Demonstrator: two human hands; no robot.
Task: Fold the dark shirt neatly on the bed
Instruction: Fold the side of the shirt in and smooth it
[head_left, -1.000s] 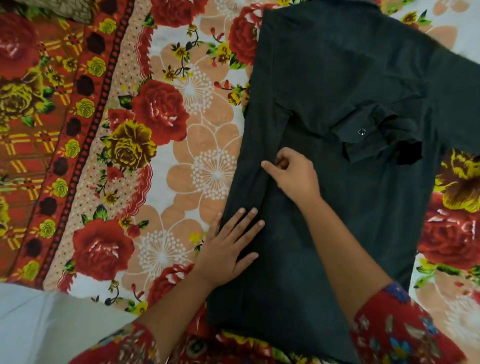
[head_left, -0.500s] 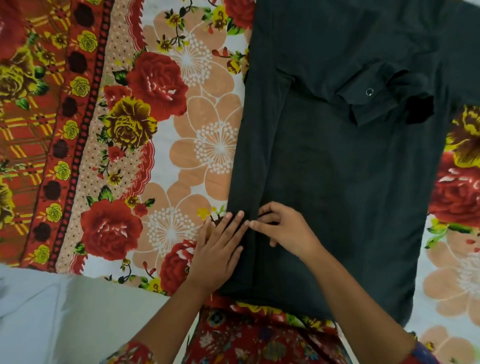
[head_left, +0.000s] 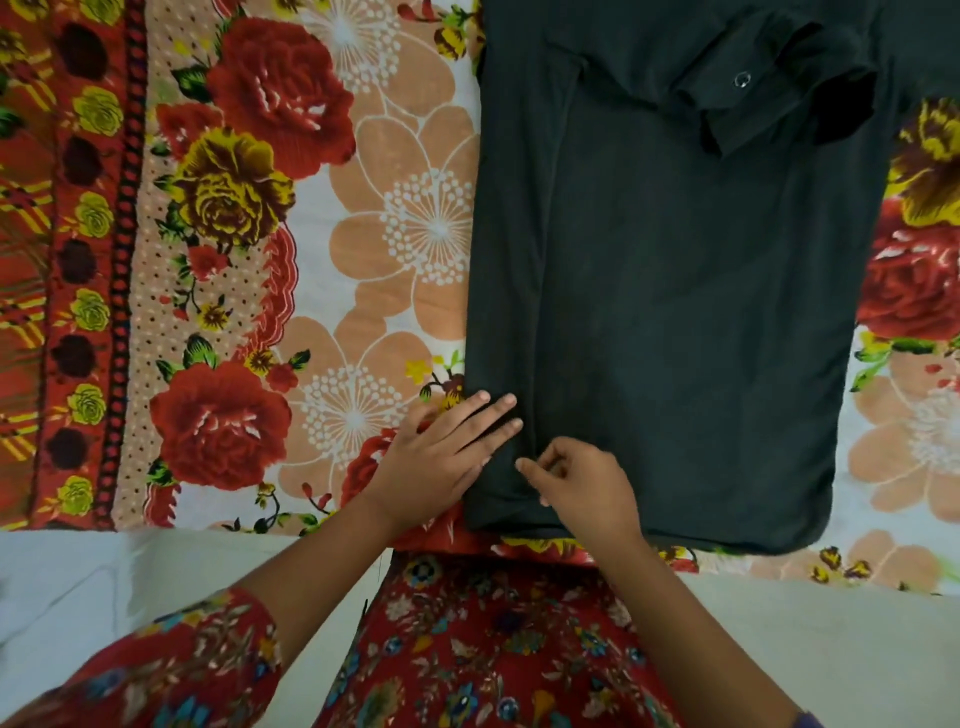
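Observation:
The dark shirt (head_left: 675, 312) lies flat on the floral bedsheet (head_left: 311, 260), its left side folded inward as a long strip. A sleeve cuff with a small button (head_left: 742, 79) lies across its upper part. My left hand (head_left: 447, 457) presses flat with straight fingers on the shirt's lower left edge. Just to the right, my right hand (head_left: 582, 483) has curled fingers and pinches the folded fabric near the hem.
The bed's near edge runs across the bottom of the view, with pale floor (head_left: 93, 587) below it. My red floral dress (head_left: 493, 649) fills the bottom centre. Bedsheet shows on both sides of the shirt.
Both hands have slid down the folded left strip toward the hem. The view has shifted so the shirt's bottom edge and the bed edge now show.

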